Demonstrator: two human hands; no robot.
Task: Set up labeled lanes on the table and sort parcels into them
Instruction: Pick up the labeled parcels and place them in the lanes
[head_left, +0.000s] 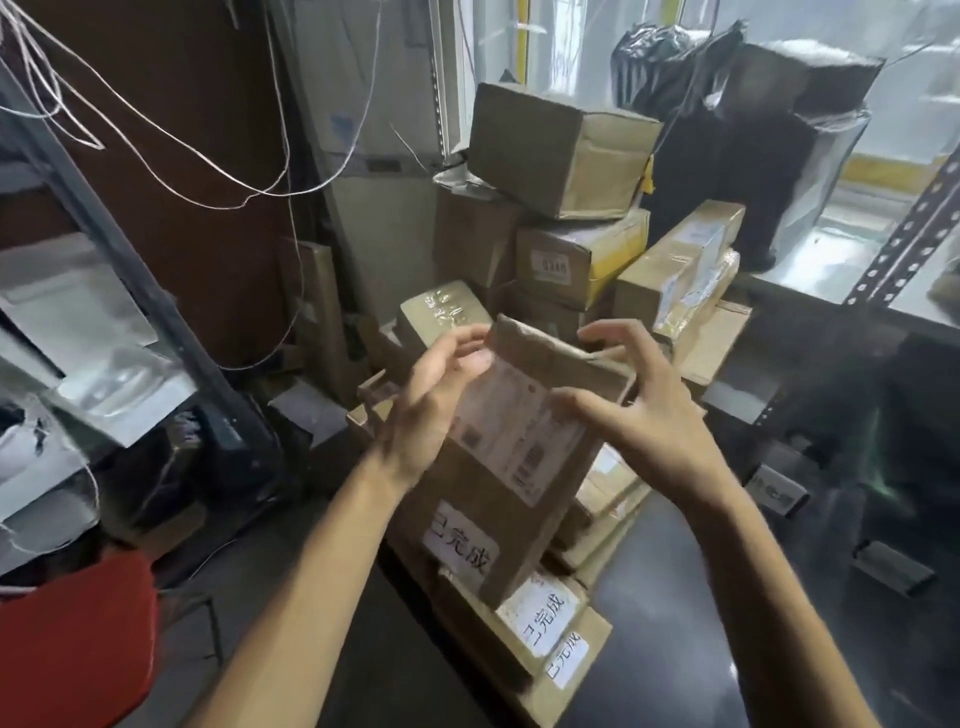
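Two hands (441, 410); one held parcel (483, 499); three handwritten labels (460, 545) nearby.

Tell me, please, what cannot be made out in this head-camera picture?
Head view throughout:
Print on the white shipping label of the brown cardboard parcel: motion blur.
Whether the left hand and right hand grip that parcel: fingers blurred.
Small white tag on the dark table: too blurred to read.
Stacked flat cardboard boxes below: partly covered by the parcel.

A brown cardboard parcel (467, 488) stands tilted between the left fingers (457, 343) and the right fingers (615, 332) — its white shipping label (514, 431) faces up, and a handwritten tag (460, 545) sits below them. Flat tagged parcels (540, 618) lie underneath — stacked boxes (561, 150) rise beyond the fingers.
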